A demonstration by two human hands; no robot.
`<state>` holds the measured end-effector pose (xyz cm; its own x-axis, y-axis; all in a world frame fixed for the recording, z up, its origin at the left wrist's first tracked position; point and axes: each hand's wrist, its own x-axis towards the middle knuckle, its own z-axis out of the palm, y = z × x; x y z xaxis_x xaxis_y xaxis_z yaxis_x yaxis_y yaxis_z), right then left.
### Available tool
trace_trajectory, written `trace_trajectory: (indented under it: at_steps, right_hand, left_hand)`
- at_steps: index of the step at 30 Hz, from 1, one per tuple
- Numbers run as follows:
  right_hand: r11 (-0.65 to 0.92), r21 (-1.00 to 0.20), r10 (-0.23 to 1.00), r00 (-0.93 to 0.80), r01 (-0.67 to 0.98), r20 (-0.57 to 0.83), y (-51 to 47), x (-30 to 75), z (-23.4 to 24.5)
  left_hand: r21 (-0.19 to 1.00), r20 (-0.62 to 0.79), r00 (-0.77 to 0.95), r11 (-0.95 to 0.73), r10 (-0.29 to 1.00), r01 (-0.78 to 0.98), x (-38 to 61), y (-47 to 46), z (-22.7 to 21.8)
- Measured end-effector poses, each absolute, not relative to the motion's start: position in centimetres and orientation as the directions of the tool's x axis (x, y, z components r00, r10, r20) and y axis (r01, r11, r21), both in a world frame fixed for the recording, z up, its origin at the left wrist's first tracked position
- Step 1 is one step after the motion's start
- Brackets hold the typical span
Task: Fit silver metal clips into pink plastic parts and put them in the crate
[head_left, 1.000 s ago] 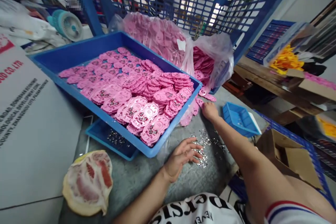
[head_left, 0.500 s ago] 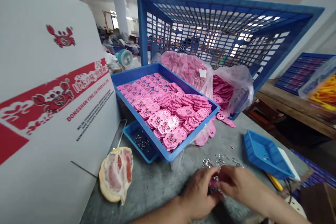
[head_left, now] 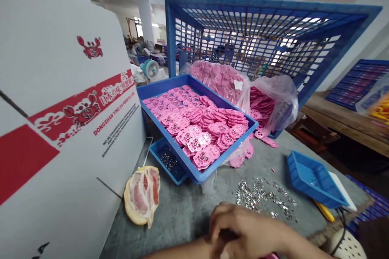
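My right hand (head_left: 252, 226) is at the bottom edge with its fingers curled down, crossing over my left hand (head_left: 217, 247). Whatever the right fingers grip is out of sight. Most of the left hand is covered, its fingers hidden. A sliver of a pink piece (head_left: 271, 256) peeks out under the right hand at the frame's edge. Just beyond the hands, small shiny metal bits (head_left: 258, 196) lie scattered on the grey table (head_left: 188, 214). A blue tray (head_left: 199, 176) behind them holds stacked pink plastic plates (head_left: 206, 156), some with metal bits set in them.
Left stands a white carton (head_left: 121, 186), with a cut pomelo (head_left: 141, 196) beside it. A small blue tray (head_left: 164, 166) sits partly under the big one; another blue tray (head_left: 316, 182) is at right. Behind, a tipped blue crate (head_left: 273, 8) holds bagged pink plates (head_left: 215, 77).
Both hands have drawn back toward the bottom edge, uncovering more of the metal bits. The pink piece between them has gone almost out of sight. The camera view has turned slightly left.
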<state>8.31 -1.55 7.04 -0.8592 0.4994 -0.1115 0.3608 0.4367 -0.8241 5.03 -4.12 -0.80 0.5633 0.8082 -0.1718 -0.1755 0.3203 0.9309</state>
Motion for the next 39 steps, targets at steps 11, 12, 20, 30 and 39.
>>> trace_trajectory:
  at_steps: [11,12,20,30,39]
  right_hand:
    - [0.333,-0.878,0.544,-0.831,0.344,-0.119,-1.2,11.3,6.2]
    - [0.297,-0.890,0.561,-0.817,0.345,-0.129,-1.6,12.2,6.5]
    - [0.209,-0.874,0.735,-0.660,0.438,-0.155,-4.1,19.0,6.9]
    - [-0.324,-0.095,0.925,0.295,0.941,-0.238,1.6,27.4,4.3]
    - [-0.222,-0.012,0.962,0.217,0.975,-0.166,2.3,24.4,1.5]
  left_hand:
    - [0.971,-0.205,0.863,0.207,0.461,0.119,2.7,-2.7,4.9]
    - [0.973,-0.149,0.944,0.211,0.295,0.088,1.4,-2.9,3.8]
    - [0.953,-0.215,0.970,0.240,0.116,0.182,-1.1,-2.6,-0.9]
    - [0.829,-0.304,0.806,0.558,0.508,-0.039,-1.4,-1.2,-1.0]
    - [0.773,-0.336,0.675,0.602,0.656,-0.200,-1.9,-0.1,-0.2]
